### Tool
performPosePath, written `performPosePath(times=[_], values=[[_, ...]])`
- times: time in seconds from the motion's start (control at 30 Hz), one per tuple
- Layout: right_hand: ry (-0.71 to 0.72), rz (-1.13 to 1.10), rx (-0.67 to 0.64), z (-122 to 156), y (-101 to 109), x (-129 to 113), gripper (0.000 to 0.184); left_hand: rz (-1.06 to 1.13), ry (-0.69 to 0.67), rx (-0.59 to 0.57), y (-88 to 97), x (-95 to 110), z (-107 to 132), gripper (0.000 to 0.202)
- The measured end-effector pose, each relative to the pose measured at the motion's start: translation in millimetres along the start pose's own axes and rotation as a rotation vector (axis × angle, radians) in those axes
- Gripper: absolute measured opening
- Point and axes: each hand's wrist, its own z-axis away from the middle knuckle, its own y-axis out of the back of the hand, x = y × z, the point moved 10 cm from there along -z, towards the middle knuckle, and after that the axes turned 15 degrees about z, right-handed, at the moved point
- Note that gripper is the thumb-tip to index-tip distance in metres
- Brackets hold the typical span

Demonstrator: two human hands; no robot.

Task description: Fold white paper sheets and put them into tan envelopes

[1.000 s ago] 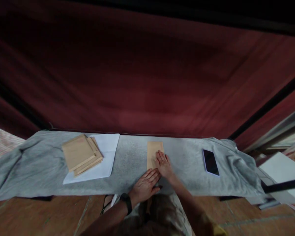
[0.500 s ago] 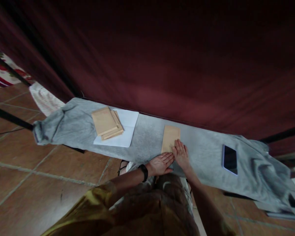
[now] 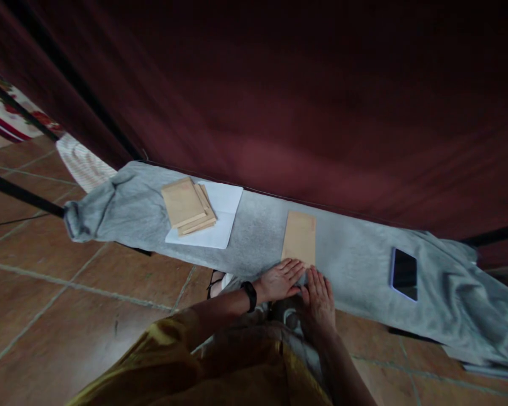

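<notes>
A brown paper envelope lies flat on the grey cloth, with faint red print near its upper right corner. My left hand, a black band on its wrist, rests flat across the envelope's lower left end with the fingers stretched out. At the lower right corner of the envelope is my right hand, palm down and fingers extended. Neither hand grips anything. Both hands cover the envelope's near edge.
Several brown envelopes are stacked on open white paper to the left. A phone lies to the right on the grey cloth. A dark red curtain hangs behind. Tiled floor shows below.
My right hand has slid down the envelope toward me, uncovering its right side. My left hand has stayed at the lower left end. The whole view has shifted slightly.
</notes>
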Motion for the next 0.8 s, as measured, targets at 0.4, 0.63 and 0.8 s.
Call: performPosePath(times=[0.4,0.63,0.8], values=[[-0.087,-0.044,-0.009,-8.5,2.0,1.5,0.058,-0.020,0.336,0.197,23.7,-23.5,29.0,0.063],[-0.142,-0.050,0.020,-11.3,6.8,2.4,0.050,0.074,0.306,0.162,12.4,-34.1,-46.9,0.057],[-0.163,-0.065,-0.004,-15.0,9.6,3.1,0.046,0.080,0.285,0.117,-3.6,-47.7,-93.1,0.059]])
